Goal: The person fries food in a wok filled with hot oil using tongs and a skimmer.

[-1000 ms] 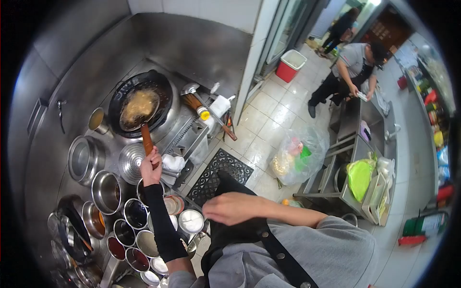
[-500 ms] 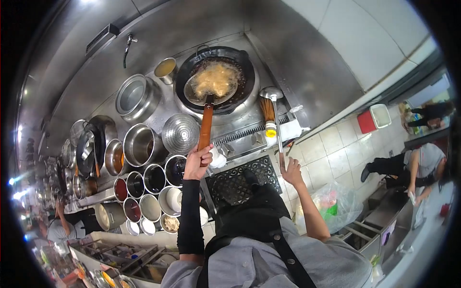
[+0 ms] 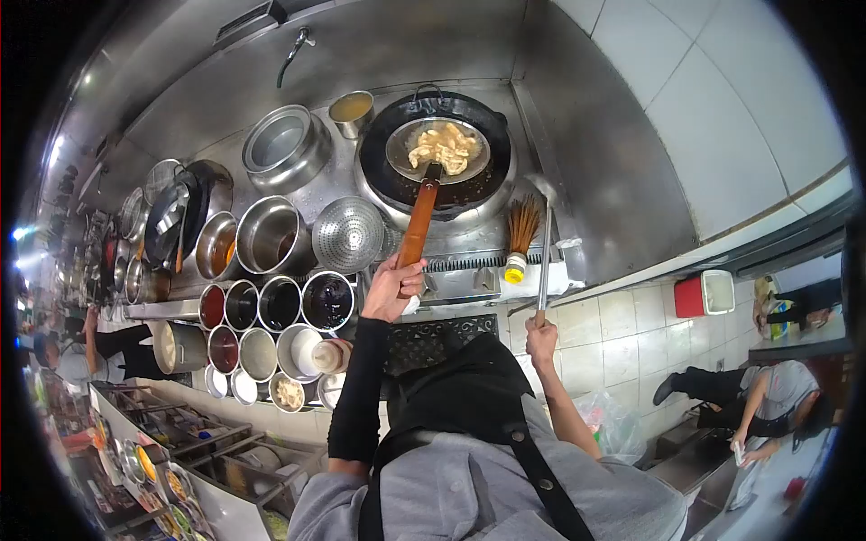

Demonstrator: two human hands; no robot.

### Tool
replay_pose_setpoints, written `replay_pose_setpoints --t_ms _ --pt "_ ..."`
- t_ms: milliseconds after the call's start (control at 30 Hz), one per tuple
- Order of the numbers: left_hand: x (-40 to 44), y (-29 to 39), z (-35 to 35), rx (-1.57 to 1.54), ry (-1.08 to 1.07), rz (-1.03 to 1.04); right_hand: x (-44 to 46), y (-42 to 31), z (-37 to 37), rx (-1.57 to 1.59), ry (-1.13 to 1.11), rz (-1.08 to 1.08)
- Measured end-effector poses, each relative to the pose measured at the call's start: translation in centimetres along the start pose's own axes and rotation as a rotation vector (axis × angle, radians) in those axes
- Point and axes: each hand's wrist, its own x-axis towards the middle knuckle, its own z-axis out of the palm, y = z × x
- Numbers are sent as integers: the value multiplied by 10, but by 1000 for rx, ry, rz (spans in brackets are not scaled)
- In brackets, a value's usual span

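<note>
Wrapped round the wooden handle of a strainer (image 3: 420,216), my left hand (image 3: 393,287) holds it over the dark wok (image 3: 379,171). Pale cooked pieces (image 3: 446,147) lie in the strainer's round bowl, above the oil. My right hand (image 3: 541,340) is closed on the end of a long-handled ladle (image 3: 545,261), whose head is beyond the bamboo brush (image 3: 523,225), right of the wok. A perforated metal skimmer (image 3: 348,234) lies left of the strainer handle.
Steel pots (image 3: 287,144) and sauce containers (image 3: 328,300) stand on the left. A small cup of yellowish liquid (image 3: 351,108) is beside the wok. A person (image 3: 776,397) is at the right, near a red bin (image 3: 690,297); others appear at the far left and far right.
The strainer has risen, and the bubbling round the pieces has died down. My right hand has closed on the ladle's handle. The view has swung toward the stove.
</note>
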Motion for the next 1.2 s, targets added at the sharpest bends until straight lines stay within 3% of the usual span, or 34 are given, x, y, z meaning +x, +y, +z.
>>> replay_pose_setpoints --t_ms 300,367,500,667,800,1033,1200 --pt "-50 -27 43 197 54 108 -80 -240 -36 203 -378 -154" --pt "-56 -28 45 235 43 121 -79 -266 -29 265 -503 -84" --pt "-67 -29 55 187 17 166 -64 -277 0 300 -686 120" --pt "-71 -40 47 91 33 163 -82 -293 -3 88 -609 -66" --pt "-75 -42 44 47 19 158 -87 -286 -12 244 -727 169" --pt "-81 -47 40 67 50 154 -96 -289 -17 -8 -624 4" --pt "-82 -48 41 116 43 142 -67 -302 -11 -57 -691 -60"
